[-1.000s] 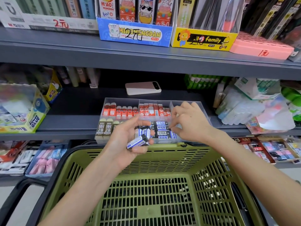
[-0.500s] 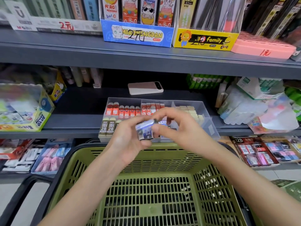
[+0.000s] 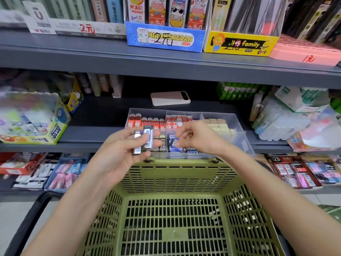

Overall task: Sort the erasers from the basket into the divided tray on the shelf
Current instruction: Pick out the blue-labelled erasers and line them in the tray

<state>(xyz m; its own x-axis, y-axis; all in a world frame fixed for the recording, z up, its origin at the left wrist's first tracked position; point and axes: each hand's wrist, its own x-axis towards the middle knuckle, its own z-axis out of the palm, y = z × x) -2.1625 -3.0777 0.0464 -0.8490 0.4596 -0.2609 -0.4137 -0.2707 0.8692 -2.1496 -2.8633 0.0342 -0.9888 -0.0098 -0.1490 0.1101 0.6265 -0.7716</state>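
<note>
Head view shows your left hand (image 3: 120,154) gripping two blue-sleeved erasers (image 3: 147,139) upright between thumb and fingers, above the green basket (image 3: 177,174) at its far rim. Your right hand (image 3: 195,139) hovers with curled fingers over the blue erasers (image 3: 191,151) in the clear divided tray (image 3: 238,130); whether it pinches one, you cannot tell. That tray sits on the grey shelf (image 3: 103,119), just behind the basket.

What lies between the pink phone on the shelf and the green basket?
The clear divided tray, stocked with erasers, lies between the phone and the basket, as the head view shows.
</note>
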